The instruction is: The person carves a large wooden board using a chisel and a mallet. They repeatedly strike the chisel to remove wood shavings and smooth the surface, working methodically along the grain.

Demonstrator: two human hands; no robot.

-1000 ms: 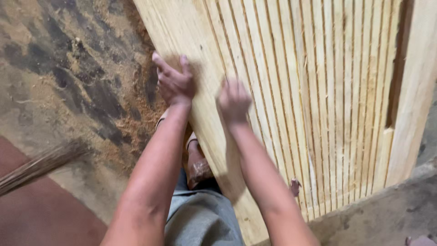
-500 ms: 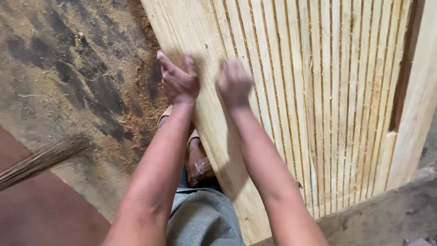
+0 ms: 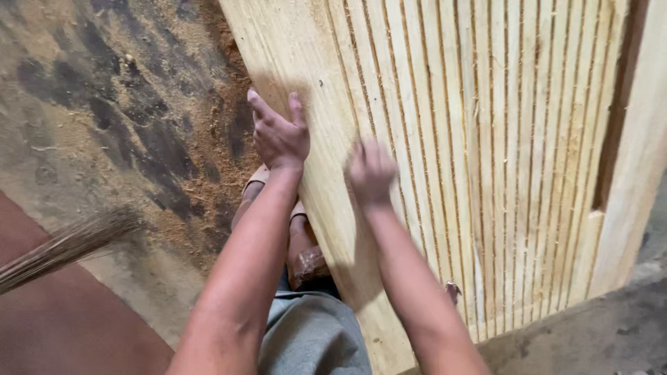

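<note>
A large pale wooden panel (image 3: 486,139) cut into many thin parallel strips leans in front of me, filling the middle and right of the head view. My left hand (image 3: 279,133) grips the panel's left edge, fingers wrapped around it. My right hand (image 3: 370,170) lies flat on the panel's face just right of the left hand, fingers spread and slightly blurred. Both forearms reach up from the bottom of the view.
The floor at left is dusty concrete with reddish sawdust (image 3: 208,160) beside the panel. A straw broom head (image 3: 62,246) lies at the lower left. A thick wooden board (image 3: 636,167) stands at the right edge. My knee and grey shorts (image 3: 313,333) are below.
Both hands stay on the panel; the right hand has shifted slightly along the wood face. The view has drifted a little, and the left hand keeps its grip on the edge.
</note>
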